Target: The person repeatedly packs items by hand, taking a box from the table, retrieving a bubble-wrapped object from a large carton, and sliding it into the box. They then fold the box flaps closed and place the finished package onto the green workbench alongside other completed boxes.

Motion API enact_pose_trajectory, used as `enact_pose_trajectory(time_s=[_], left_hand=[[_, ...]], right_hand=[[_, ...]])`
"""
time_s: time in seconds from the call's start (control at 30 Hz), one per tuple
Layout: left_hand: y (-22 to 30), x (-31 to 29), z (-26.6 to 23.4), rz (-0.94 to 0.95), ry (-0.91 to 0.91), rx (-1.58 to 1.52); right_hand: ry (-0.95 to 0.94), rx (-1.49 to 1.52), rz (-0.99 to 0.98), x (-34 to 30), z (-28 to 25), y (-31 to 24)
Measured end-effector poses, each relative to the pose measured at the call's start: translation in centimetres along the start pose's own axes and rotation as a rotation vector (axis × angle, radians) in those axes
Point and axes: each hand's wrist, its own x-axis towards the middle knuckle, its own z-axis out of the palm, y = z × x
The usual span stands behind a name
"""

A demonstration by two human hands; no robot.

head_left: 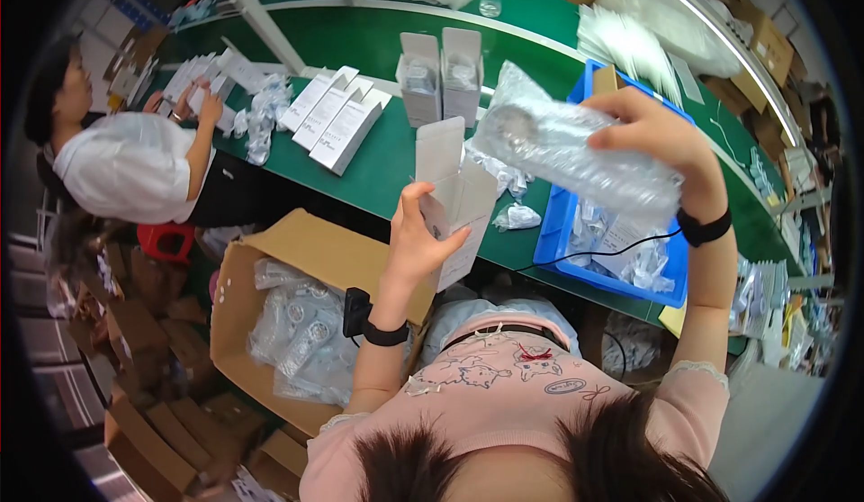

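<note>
Item 1: L hand, closed round the lower part of 1 open white box. Box is held tilted over the bench edge, flaps raised; thumb is set on the near face.

Item 2: R hand, closed on 1 bubble-wrapped pkg. Pkg is gripped at its upper side and held aloft, just R of the open box, above the blue bin; contents can't be made out clearly beyond a round shape at the L end.

Item 3: blue bin, set on the green bench; clear bags and white paper are held in it. Crossed by 1 black cable.

Item 4: 2 upright white boxes, open-topped, filled w/ wrapped pcs, stood beyond the open box.

Item 5: 3 white boxes, lying, laid side by side, L of the upright pair.

Item 6: 1 small clear bag, placed near the bin's L wall.

Item 7: 1 lg brown carton, placed below bench level at L, loaded w/ clear-wrapped pcs.

Item 8: 1 co-worker, white top, seen far L; both hands are held near white boxes.
</note>
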Motion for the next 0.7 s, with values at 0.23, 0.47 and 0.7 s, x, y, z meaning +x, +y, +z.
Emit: enact_pose_trajectory(time_s=[0.23,0.47,0.7], left_hand=[[-0.1,1.1,3.7,0.240,-0.074,-0.209],[1.2,1.5,4.2,0.391,-0.130,-0.126],[-7.7,1.6,5.8,0.360,0.105,-0.334]], right_hand=[[-0.221,-0.235,-0.019,1.4,0.2,-0.5],[-0.483,-1.001,-0.534,6.1,7.3,-3.4],[0.475,0.012,-0.598,12.8,7.2,3.9]])
